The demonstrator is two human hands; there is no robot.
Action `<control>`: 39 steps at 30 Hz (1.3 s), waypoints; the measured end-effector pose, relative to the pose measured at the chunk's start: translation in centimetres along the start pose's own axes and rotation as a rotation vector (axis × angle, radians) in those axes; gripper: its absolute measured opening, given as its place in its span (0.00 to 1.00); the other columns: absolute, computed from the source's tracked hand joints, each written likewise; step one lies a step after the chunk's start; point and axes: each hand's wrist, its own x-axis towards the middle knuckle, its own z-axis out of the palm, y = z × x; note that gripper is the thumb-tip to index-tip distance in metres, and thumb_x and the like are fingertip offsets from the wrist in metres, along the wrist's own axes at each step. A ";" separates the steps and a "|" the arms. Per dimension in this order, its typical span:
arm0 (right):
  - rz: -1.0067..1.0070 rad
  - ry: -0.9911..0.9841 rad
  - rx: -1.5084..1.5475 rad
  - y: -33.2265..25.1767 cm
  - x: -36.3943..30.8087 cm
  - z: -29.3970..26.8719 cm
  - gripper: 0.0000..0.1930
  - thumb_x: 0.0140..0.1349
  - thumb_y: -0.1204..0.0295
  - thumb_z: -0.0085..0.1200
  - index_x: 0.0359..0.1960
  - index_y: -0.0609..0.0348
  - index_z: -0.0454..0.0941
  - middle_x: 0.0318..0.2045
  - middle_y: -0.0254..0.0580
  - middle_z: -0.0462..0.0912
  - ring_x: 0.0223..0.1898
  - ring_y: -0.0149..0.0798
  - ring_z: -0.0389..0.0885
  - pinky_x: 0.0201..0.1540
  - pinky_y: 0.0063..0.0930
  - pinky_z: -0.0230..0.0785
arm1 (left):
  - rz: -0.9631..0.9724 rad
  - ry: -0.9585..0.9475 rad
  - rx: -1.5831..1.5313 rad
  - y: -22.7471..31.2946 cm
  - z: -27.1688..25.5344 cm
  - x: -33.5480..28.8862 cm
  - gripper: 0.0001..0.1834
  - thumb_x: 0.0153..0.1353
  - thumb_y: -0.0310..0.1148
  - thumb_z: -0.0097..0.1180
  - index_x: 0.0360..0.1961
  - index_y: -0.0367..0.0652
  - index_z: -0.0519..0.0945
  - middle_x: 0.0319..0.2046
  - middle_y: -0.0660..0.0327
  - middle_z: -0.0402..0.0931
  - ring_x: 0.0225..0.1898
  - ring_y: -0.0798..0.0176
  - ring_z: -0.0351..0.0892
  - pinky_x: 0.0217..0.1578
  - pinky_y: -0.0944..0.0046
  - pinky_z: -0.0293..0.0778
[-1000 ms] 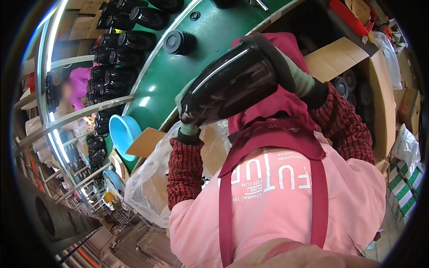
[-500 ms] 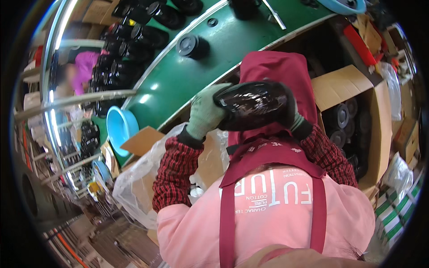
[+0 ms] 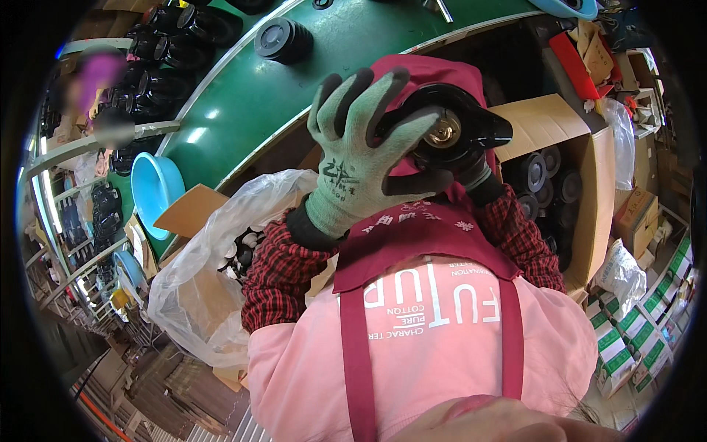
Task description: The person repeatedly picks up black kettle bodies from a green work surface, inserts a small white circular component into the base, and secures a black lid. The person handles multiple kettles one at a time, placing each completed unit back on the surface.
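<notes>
A glossy black vacuum jug (image 3: 482,131) is held in front of my apron, its mouth with a shiny liner facing up toward me and its spout pointing right. My right hand (image 3: 473,174), gloved, is mostly hidden below and behind the jug and supports it. My left hand (image 3: 361,144), in a green glove with dark fingertips, is over the jug's left side with fingers spread. Its forefinger reaches to the rim of the mouth; whether it touches there I cannot tell. Dark round lids (image 3: 283,40) sit stacked on the green table (image 3: 243,110).
At my right stands an open cardboard box (image 3: 600,199) with several dark round parts. A plastic-lined box (image 3: 199,287) on my left holds small black and white pieces. A blue basin (image 3: 157,195) stands by the table. Several black jugs (image 3: 210,26) line the far side, near another person (image 3: 99,77).
The jug has turned from lying sideways to showing its mouth toward me. My left hand has let go of its end and spread its fingers. The view has shifted slightly.
</notes>
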 end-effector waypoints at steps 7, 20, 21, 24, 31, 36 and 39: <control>-0.196 -0.057 -1.218 -0.5 0.8 3.6 0.30 0.74 0.61 0.52 0.70 0.64 0.58 0.67 0.50 0.72 0.66 0.47 0.73 0.73 0.43 0.60 | -0.146 -0.017 -0.187 -1.3 -2.3 1.1 0.17 0.55 0.26 0.71 0.47 0.43 0.86 0.49 0.55 0.82 0.51 0.52 0.83 0.48 0.57 0.80; -0.558 0.049 -1.811 1.4 -1.7 2.6 0.27 0.68 0.63 0.58 0.63 0.68 0.68 0.58 0.57 0.76 0.56 0.54 0.79 0.64 0.48 0.70 | 0.048 -0.178 0.277 -2.9 -2.1 1.6 0.23 0.47 0.32 0.72 0.48 0.51 0.82 0.51 0.65 0.79 0.44 0.55 0.83 0.43 0.58 0.79; -0.491 0.066 -1.721 1.6 -2.1 2.0 0.27 0.68 0.64 0.58 0.63 0.68 0.67 0.58 0.57 0.76 0.56 0.54 0.78 0.64 0.48 0.70 | 0.067 -0.230 0.263 -2.8 -2.3 1.8 0.22 0.49 0.31 0.71 0.48 0.48 0.82 0.51 0.63 0.79 0.44 0.56 0.83 0.43 0.58 0.79; -0.389 0.096 -1.562 1.8 -2.9 0.9 0.29 0.69 0.65 0.58 0.65 0.68 0.64 0.59 0.58 0.75 0.57 0.54 0.78 0.64 0.47 0.70 | -0.102 -0.198 -0.176 -3.3 -2.2 1.1 0.19 0.52 0.21 0.65 0.47 0.43 0.80 0.49 0.61 0.77 0.44 0.57 0.84 0.43 0.59 0.80; -0.315 0.131 -1.486 2.7 -4.7 0.0 0.32 0.70 0.69 0.57 0.70 0.69 0.58 0.62 0.59 0.73 0.60 0.53 0.76 0.64 0.44 0.71 | -0.829 0.044 -1.006 -2.6 -1.8 0.6 0.16 0.62 0.12 0.54 0.51 0.29 0.76 0.54 0.53 0.74 0.47 0.63 0.84 0.50 0.65 0.80; -0.279 0.135 -1.289 3.1 -4.2 1.3 0.31 0.71 0.71 0.56 0.71 0.69 0.57 0.63 0.58 0.72 0.61 0.50 0.76 0.64 0.42 0.71 | -0.157 -0.048 -0.514 -2.7 -2.2 0.0 0.20 0.58 0.26 0.70 0.53 0.40 0.82 0.49 0.57 0.80 0.49 0.60 0.84 0.48 0.62 0.82; -0.262 0.059 -0.970 2.5 -3.6 3.7 0.30 0.71 0.73 0.56 0.71 0.68 0.59 0.63 0.56 0.72 0.62 0.47 0.76 0.65 0.41 0.71 | -0.110 -0.177 -0.173 -2.3 -3.0 -0.2 0.15 0.50 0.31 0.73 0.41 0.52 0.87 0.47 0.60 0.81 0.48 0.53 0.84 0.48 0.58 0.82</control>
